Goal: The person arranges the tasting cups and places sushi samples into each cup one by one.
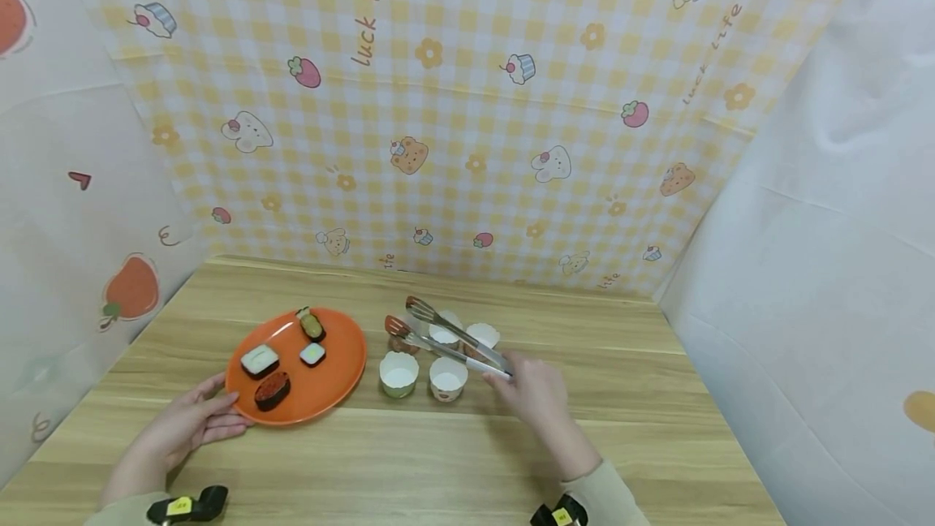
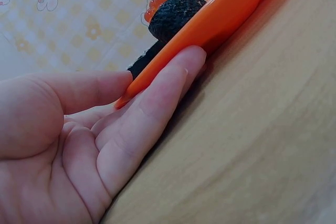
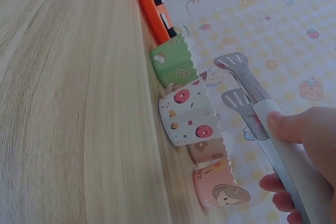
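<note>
On the left, my left hand (image 1: 191, 422) pinches the near-left rim of an orange plate (image 1: 332, 396), thumb above and fingers beneath. Several sushi pieces lie on it: a roe-topped piece (image 1: 273, 390) wrapped in black seaweed, a larger white-topped piece (image 1: 260, 360), a small white roll (image 1: 312, 355) and a yellowish piece (image 1: 312, 325). My right hand (image 1: 539, 393) grips metal tongs (image 3: 286, 153) by their pale handles. The slotted tips stand apart with nothing between them, above a group of paper baking cups (image 1: 398, 372).
The cups stand close together right of the plate, including a green one (image 3: 176, 64), a white donut-print one (image 3: 190, 116) and a pink one (image 3: 218, 182). A yellow checked cloth (image 1: 475, 104) hangs behind the wooden table (image 1: 621, 396), with pale cloths at both sides.
</note>
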A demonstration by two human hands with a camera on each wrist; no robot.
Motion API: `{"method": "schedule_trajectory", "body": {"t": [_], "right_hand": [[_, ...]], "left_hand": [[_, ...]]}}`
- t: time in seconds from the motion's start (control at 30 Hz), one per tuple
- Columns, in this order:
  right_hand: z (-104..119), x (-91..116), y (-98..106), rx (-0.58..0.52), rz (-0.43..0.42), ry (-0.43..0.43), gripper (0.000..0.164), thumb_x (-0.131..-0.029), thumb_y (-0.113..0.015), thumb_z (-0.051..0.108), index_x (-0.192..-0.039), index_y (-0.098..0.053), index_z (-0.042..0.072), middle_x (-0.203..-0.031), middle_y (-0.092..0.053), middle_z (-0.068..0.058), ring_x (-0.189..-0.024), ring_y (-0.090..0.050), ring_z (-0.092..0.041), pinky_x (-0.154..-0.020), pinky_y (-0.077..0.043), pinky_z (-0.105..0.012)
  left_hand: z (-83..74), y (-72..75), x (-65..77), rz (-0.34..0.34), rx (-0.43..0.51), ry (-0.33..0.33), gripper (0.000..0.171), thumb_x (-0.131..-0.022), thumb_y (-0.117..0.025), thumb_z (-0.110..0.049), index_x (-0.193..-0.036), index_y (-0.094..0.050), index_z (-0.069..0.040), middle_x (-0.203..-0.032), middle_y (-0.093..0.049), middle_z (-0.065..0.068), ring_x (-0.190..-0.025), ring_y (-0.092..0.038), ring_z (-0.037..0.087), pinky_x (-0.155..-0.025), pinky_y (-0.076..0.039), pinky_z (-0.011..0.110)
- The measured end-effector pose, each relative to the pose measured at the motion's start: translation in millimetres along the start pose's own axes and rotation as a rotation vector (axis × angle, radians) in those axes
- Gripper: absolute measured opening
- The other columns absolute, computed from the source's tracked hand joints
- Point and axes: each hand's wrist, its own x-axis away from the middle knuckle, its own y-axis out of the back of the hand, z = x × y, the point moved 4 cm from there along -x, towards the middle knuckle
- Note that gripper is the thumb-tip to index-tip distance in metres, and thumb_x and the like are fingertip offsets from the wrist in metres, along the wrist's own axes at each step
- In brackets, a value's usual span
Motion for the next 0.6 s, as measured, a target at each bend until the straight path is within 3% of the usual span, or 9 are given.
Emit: {"method": "schedule_trajectory", "body": {"t": [0.6], "right_hand": [[19.2,0.1,1.2,-0.054,-0.030,0.048,0.039,-0.076,-0.078,0.045,-0.097,-0.070,0.013,-0.058,-0.048,0.013,-0.042,-0.030,-0.001,-0.033,-0.026,-0.017]], "left_hand": [[1.1,1.0,-0.6,0.014,0.013,-0.012,0.083,-0.102,-0.046,-0.011,-0.145,0.024,-0.001,-0.093,-0.068,0.013,-0.087,-0.069,0.029,-0.083,-0.056,0.042]]}}
